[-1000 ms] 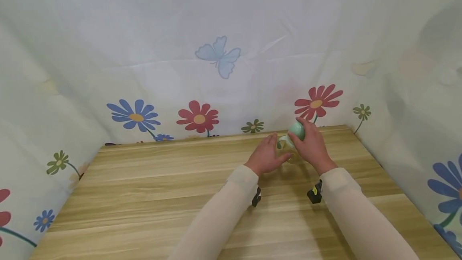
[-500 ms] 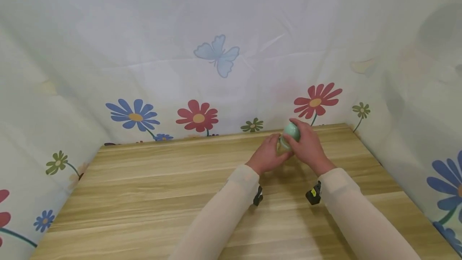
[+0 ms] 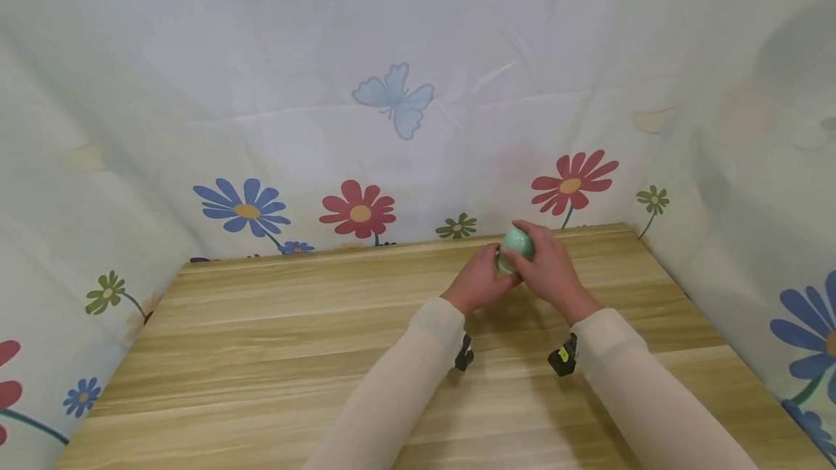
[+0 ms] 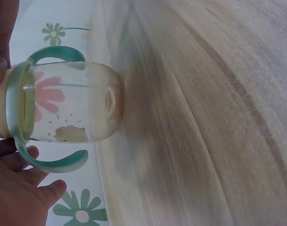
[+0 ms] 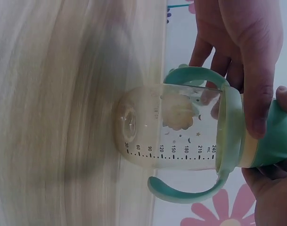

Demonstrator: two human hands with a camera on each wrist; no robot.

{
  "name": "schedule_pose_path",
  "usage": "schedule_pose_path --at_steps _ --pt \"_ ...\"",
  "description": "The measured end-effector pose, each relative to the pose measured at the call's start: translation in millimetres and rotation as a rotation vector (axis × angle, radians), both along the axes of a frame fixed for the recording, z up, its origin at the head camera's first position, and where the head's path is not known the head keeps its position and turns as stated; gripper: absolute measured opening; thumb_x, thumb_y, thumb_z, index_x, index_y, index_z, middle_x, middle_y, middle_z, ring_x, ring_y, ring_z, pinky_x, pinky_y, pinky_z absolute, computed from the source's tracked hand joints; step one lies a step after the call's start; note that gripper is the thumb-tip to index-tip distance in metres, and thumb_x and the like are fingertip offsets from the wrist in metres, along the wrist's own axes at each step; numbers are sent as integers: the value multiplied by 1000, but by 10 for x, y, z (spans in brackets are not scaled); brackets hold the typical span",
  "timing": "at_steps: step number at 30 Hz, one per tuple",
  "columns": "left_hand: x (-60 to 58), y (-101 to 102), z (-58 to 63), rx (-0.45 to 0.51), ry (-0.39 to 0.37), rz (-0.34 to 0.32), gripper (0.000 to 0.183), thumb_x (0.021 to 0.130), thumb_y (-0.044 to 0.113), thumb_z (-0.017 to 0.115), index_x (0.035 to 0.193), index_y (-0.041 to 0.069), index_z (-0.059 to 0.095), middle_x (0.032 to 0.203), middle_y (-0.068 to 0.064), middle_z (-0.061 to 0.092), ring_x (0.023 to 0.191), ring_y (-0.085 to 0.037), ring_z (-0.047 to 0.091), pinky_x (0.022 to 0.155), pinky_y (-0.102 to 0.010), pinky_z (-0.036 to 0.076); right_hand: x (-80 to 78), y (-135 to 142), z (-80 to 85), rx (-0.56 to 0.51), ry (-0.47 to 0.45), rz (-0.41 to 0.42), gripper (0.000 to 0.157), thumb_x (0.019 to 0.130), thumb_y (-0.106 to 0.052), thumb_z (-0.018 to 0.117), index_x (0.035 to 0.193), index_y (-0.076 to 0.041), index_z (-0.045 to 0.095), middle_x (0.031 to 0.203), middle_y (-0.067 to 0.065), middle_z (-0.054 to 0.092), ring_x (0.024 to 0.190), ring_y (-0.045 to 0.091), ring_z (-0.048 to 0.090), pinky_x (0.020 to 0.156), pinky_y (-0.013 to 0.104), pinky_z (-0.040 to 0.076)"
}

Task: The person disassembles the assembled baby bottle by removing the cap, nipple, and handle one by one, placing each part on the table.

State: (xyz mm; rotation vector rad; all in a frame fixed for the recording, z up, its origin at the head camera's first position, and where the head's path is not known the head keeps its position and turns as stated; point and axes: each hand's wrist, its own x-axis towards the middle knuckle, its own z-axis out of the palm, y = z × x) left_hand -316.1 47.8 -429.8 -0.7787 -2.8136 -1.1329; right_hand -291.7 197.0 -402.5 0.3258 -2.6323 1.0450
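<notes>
A clear baby bottle point(image 5: 176, 146) with a mint-green two-handled collar point(image 5: 232, 132) stands upright, its base down at the table point(image 3: 274, 347). Measuring marks and a small printed picture show on its side in the right wrist view. On its top sits a domed mint-green cap point(image 3: 518, 244). My left hand point(image 3: 480, 281) grips the bottle around its neck, thumb across the pale ring under the cap. From the other side, my right hand point(image 3: 551, 267) holds the cap, fingers curled over it. Both hands hide most of the bottle in the head view.
A white cloth point(image 3: 287, 114) printed with flowers and a butterfly hangs behind the table and down both sides. The table's back edge point(image 3: 392, 249) runs just beyond the bottle. Black wrist cameras point(image 3: 563, 357) hang under the sleeves.
The right hand has shifted left and slightly down with the cap, closer to the left hand. The bottle's handle, visible between the hands earlier, is now covered in the head view.
</notes>
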Motion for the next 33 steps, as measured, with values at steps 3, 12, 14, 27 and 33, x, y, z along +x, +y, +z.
schedule_pose_path --at_steps 3,12,14,27,33 --pt "-3 -31 -5 6 3 5 60 90 38 66 134 2 47 128 -10 59 112 -21 60 98 -33 49 17 -43 7 0 14 13 57 94 -30 64 142 -8 44 137 19 50 116 37 53 94 55 49" --pt "-13 -131 -21 35 -23 -12 63 89 38 68 137 4 45 130 -9 59 115 -20 60 100 -33 49 73 -126 52 -6 32 44 55 92 -28 66 139 -7 47 135 18 52 117 35 54 96 54 49" --pt "-20 -154 -30 42 -30 -13 63 88 40 68 136 6 46 128 -6 60 112 -18 61 98 -32 49 85 -142 70 -9 32 52 55 92 -29 66 139 -7 47 135 18 53 118 35 53 97 54 48" --pt "23 -371 -95 141 -63 -39 64 81 54 72 130 18 51 122 5 63 104 -9 61 91 -29 51 193 -254 150 -32 2 124 56 92 -31 67 140 -12 47 139 14 51 123 32 53 100 52 48" --pt "79 -496 -91 185 -65 -20 63 78 58 72 130 27 53 123 10 62 105 -8 60 92 -31 52 238 -327 187 -38 21 156 55 91 -33 67 139 -15 48 137 12 52 122 30 55 99 50 49"
